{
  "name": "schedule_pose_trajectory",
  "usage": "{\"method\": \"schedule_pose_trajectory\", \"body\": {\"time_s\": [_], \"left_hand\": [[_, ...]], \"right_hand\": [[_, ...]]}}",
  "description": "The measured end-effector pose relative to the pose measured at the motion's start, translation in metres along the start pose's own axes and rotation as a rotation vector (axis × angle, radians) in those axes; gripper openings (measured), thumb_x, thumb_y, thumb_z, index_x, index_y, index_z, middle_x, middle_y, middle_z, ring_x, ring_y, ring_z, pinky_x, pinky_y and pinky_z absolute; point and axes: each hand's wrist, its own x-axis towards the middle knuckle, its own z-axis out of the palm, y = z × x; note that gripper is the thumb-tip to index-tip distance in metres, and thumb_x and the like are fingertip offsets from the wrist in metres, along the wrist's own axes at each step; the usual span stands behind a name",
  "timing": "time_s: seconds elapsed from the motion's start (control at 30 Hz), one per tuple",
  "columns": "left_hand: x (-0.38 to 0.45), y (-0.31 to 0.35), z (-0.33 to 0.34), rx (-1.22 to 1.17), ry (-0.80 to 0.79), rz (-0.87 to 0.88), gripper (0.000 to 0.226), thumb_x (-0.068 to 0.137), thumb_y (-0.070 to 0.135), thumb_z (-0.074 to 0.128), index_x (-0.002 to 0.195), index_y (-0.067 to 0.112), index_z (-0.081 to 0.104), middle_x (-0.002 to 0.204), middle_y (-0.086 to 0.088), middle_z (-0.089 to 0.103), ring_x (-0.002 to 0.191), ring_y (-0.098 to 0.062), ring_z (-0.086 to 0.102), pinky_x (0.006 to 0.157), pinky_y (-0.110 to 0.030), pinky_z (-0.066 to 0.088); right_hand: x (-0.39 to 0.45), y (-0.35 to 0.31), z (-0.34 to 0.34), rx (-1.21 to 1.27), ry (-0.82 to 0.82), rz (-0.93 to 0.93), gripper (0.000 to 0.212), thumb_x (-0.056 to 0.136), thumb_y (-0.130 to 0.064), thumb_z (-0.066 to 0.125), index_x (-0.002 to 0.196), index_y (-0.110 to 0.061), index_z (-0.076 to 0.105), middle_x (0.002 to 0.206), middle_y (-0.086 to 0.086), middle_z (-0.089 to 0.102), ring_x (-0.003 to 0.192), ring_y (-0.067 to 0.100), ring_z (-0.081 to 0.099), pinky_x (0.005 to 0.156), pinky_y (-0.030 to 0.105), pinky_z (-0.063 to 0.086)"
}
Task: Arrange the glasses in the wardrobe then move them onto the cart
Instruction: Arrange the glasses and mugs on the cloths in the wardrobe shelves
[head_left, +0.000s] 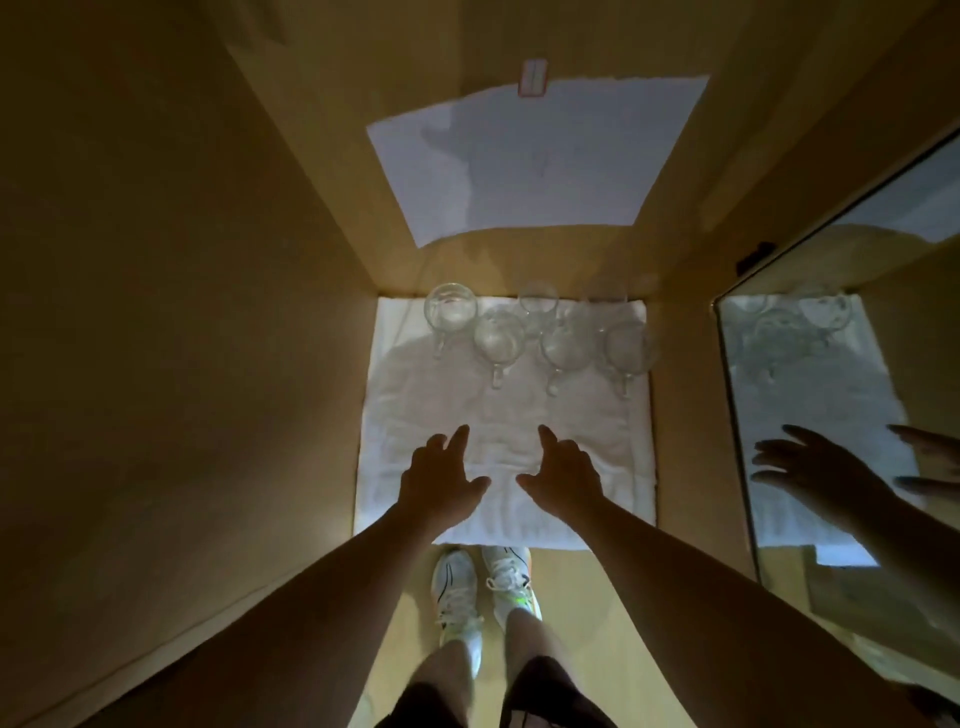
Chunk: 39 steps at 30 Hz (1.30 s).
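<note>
Shoes (480, 584) at the wardrobe's front edge, wooden floor under them. Left hand (439, 478) and right hand (563, 475) hover side by side above the white towel (415, 415), fingers loosely spread, holding nothing. Beyond them, well apart from both, the glass mugs (537, 332) stand clustered along the towel's back edge, handles mostly toward the person; exact count unclear. Mirror (831, 415) to the right. Arranging step looks barely begun. Next: reach forward, take a mug by its handle. Cart not in view.

We hold our left hand (441, 480) and right hand (563, 475) side by side, palms down, fingers loosely spread, gripping nothing.
</note>
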Motion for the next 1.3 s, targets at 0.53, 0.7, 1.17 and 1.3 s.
{"method": "schedule_pose_trajectory", "body": {"time_s": [0.53,0.7,1.17,1.3], "left_hand": [[0.119,0.013,0.034,0.043,0.033,0.05,0.081,0.098,0.044,0.058,0.161,0.031,0.01,0.163,-0.011,0.021,0.145,-0.033,0.029,0.112,-0.045,0.038],[0.144,0.016,0.032,0.13,0.028,0.118,0.078,0.098,0.042,0.059,0.16,0.034,0.012,0.162,-0.012,0.024,0.143,-0.035,0.033,0.108,-0.047,0.039],[0.191,0.034,0.042,-0.123,0.176,0.163,0.048,0.095,0.028,0.065,0.141,0.024,0.052,0.143,-0.007,0.052,0.131,-0.024,0.051,0.104,-0.033,0.041],[0.189,0.04,0.05,-0.364,0.271,0.056,0.034,0.092,0.03,0.071,0.125,0.03,0.064,0.126,0.003,0.063,0.118,-0.015,0.058,0.101,-0.029,0.044]], "right_hand": [[0.13,0.021,0.004,-0.099,0.061,-0.049,0.078,0.097,-0.041,0.062,0.158,-0.024,0.018,0.141,0.017,0.044,0.126,0.036,0.049,0.097,0.043,0.047],[0.144,0.02,0.0,-0.243,0.146,-0.108,0.063,0.097,-0.034,0.059,0.15,-0.018,0.03,0.133,0.017,0.049,0.117,0.033,0.054,0.089,0.039,0.049],[0.162,0.021,0.016,-0.186,0.393,-0.123,0.028,0.102,-0.023,0.052,0.127,-0.013,0.057,0.11,0.013,0.063,0.097,0.028,0.064,0.073,0.033,0.048],[0.161,0.025,0.028,0.109,0.442,-0.109,0.033,0.103,-0.021,0.053,0.134,-0.02,0.06,0.123,0.01,0.063,0.111,0.025,0.062,0.093,0.033,0.048]]}}
